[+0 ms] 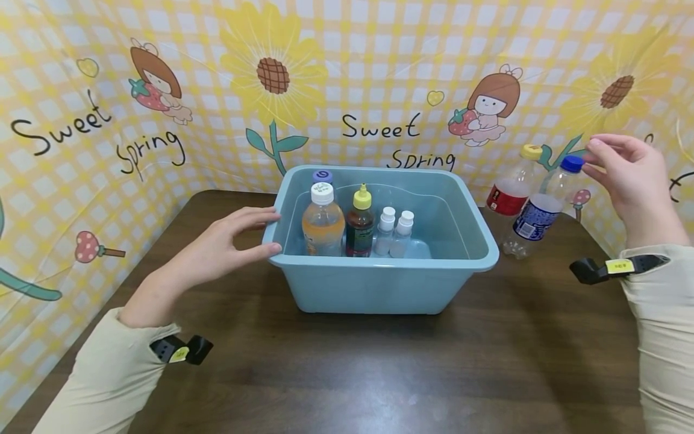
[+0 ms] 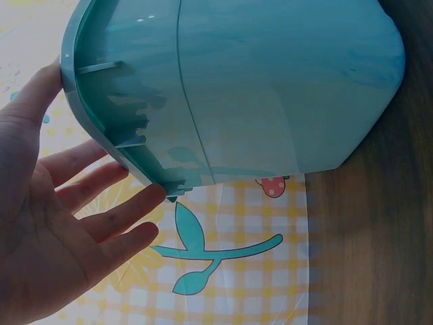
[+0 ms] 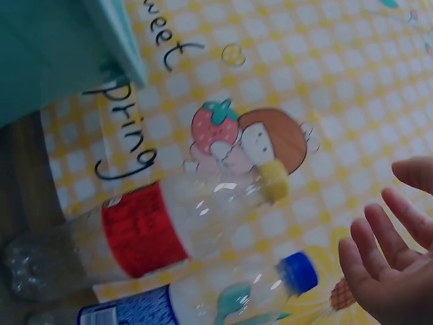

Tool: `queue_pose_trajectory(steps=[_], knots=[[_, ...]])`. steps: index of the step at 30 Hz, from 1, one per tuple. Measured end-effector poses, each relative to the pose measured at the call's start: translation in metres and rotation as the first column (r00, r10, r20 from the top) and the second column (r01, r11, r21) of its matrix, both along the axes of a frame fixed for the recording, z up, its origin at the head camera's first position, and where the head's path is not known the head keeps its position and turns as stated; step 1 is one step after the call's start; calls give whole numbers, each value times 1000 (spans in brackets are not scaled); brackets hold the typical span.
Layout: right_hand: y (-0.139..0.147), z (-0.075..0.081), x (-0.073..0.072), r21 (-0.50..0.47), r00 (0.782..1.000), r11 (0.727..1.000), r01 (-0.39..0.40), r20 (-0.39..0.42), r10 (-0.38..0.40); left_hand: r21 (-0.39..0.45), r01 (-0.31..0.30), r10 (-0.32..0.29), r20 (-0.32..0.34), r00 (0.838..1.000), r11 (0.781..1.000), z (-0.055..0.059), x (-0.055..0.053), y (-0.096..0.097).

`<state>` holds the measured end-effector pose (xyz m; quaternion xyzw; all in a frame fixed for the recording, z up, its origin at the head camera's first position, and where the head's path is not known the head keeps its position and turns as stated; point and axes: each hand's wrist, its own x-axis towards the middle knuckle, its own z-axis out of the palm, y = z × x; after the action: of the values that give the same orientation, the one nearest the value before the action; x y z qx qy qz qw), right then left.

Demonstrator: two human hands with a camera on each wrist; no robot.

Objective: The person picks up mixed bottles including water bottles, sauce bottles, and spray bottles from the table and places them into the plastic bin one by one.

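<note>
A blue plastic bin (image 1: 374, 286) stands on the table, and my left hand (image 1: 217, 247) rests its fingertips and thumb on the bin's left rim. In the left wrist view the fingers reach out fairly straight along that rim (image 2: 70, 74). Right of the bin stand two clear plastic bottles, one with a red label and yellow cap (image 1: 531, 152), the other with a blue label (image 1: 537, 217) and blue cap. Beside the blue cap (image 3: 298, 273) is my right hand (image 1: 631, 175), its fingers loosely bent. The right wrist view shows a gap between them and nothing held.
Inside the bin, toward its left, are an orange-labelled bottle (image 1: 323, 229), a purple-capped bottle (image 1: 322, 176) behind it, a dark bottle with a yellow nozzle (image 1: 360, 232), and two small white-capped bottles (image 1: 401, 235). A checked cloth (image 1: 347, 72) hangs behind the wooden table (image 1: 358, 367).
</note>
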<state>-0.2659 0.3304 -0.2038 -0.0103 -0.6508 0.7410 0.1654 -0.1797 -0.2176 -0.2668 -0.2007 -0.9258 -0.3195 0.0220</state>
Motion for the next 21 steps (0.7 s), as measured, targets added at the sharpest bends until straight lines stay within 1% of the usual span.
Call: queue_pose_trajectory(steps=[2, 5, 9, 13, 16, 21], knots=[[2, -4, -2, -5, 998, 998, 56, 22, -56, -3, 0, 0, -1, 1000, 1000, 0, 0, 0], [4, -11, -5, -6, 993, 994, 112, 49, -111, -5, 0, 0, -5, 1000, 1000, 0, 0, 0], [8, -20, -9, 25, 980, 986, 167, 107, -168, -7, 0, 0, -5, 1000, 1000, 0, 0, 0], [8, -29, -12, 85, 960, 972, 220, 155, -231, -10, 0, 0, -3, 1000, 1000, 1, 0, 0], [6, -34, -14, 111, 949, 963, 244, 175, -261, -11, -2, 2, -1, 1000, 1000, 1, 0, 0], [5, -41, -18, 117, 945, 964, 239, 200, -259, -6, -4, 4, 0, 1000, 1000, 1, 1, 0]])
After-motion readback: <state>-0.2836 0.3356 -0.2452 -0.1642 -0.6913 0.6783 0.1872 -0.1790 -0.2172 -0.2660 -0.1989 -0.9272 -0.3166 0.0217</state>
